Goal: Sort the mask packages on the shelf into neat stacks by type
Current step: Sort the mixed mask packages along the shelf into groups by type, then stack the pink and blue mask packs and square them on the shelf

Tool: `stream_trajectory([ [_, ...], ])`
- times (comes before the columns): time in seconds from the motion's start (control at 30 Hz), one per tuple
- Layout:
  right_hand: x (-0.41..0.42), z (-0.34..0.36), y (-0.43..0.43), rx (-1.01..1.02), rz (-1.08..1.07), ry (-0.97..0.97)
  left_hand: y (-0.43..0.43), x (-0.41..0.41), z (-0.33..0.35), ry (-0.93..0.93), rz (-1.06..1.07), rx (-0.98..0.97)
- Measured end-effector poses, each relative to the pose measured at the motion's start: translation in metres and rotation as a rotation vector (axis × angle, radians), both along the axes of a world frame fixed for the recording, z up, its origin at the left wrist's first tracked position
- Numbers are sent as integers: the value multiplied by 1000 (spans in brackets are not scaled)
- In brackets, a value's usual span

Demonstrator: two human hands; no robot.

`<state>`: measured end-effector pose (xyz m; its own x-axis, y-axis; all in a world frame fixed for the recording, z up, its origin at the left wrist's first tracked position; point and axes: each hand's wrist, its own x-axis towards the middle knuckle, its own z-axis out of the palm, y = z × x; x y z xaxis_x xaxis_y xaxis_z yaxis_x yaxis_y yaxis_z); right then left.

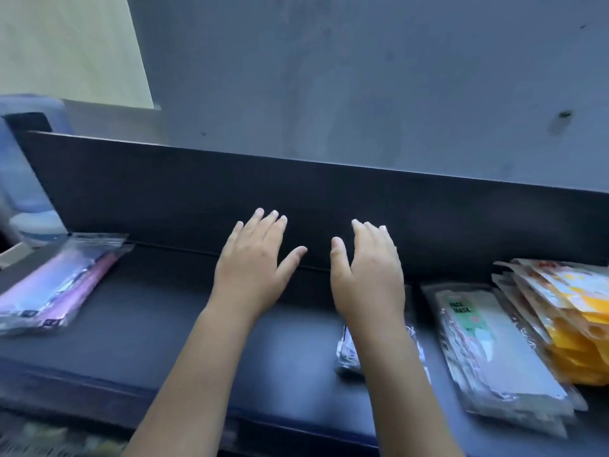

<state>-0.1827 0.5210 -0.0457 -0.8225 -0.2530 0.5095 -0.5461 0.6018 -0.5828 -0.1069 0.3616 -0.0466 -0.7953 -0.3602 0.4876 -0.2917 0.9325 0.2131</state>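
Both hands empty, fingers spread flat; left hand (253, 262) and right hand (370, 275) hover over the shelf (158, 311) mid-section, holding nothing. Masks sit in piles rel. to the right hand: foil packs (346, 354) under its wrist, partly hidden; white packs (494, 351) just right of it; yellow packs (566, 318) beyond, fanned and leaning on the white; pink packs (62, 285) well left. Next step, prob.: square one pile at a time w/ both palms on the edges; yellow looks the messiest, so start there; keep types apart. Shelf dark, smooth, w/ low back panel (329, 196); grey wall (362, 77) behind.
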Motion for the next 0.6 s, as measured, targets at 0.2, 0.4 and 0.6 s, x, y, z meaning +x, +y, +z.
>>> stream_trajectory([
  [0.2, 32, -8, -93, 76, 64, -56, -92, 45, 8, -97, 156, 77],
  [0.4, 85, -8, -206, 124, 168, -131, -201, 96, 10, -83, 240, 156],
  [0.6, 141, -24, -311, 218, 286, -273, -304, 155, -1, -74, 294, 272],
])
